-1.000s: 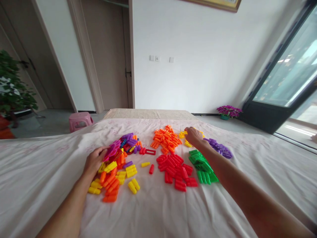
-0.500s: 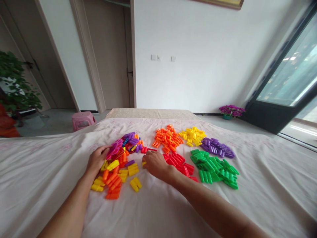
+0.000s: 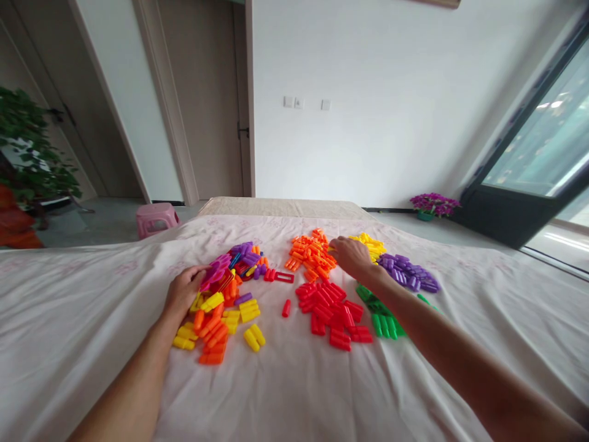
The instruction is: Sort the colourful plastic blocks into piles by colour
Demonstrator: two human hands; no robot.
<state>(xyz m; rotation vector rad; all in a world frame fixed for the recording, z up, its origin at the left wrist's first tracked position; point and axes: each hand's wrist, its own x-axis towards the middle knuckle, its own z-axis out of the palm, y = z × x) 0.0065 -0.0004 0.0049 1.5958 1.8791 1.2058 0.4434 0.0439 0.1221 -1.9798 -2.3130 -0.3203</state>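
Observation:
My left hand (image 3: 186,287) rests at the left edge of a mixed pile, its fingers closed on pink pieces (image 3: 216,272). Orange pieces (image 3: 216,331) and yellow pieces (image 3: 249,310) lie nearest me in that pile, with purple ones (image 3: 248,255) at its back. My right hand (image 3: 353,255) is between the orange pile (image 3: 313,253) and the yellow pile (image 3: 369,245), fingers pinched; a bit of yellow shows at the fingertips. Below it spreads the red pile (image 3: 329,307). My right forearm partly covers the green pile (image 3: 386,324).
A purple pile (image 3: 409,273) lies at the right. Between the piles are a red frame-shaped piece (image 3: 284,277) and a single red piece (image 3: 286,308). The cloth (image 3: 285,393) is wrinkled. A pink stool (image 3: 157,219) stands beyond the left side.
My right hand has moved right and away from me, from beside the mixed pile to the yellow pile, uncovering the single red piece. My left hand has stayed at the pink pieces.

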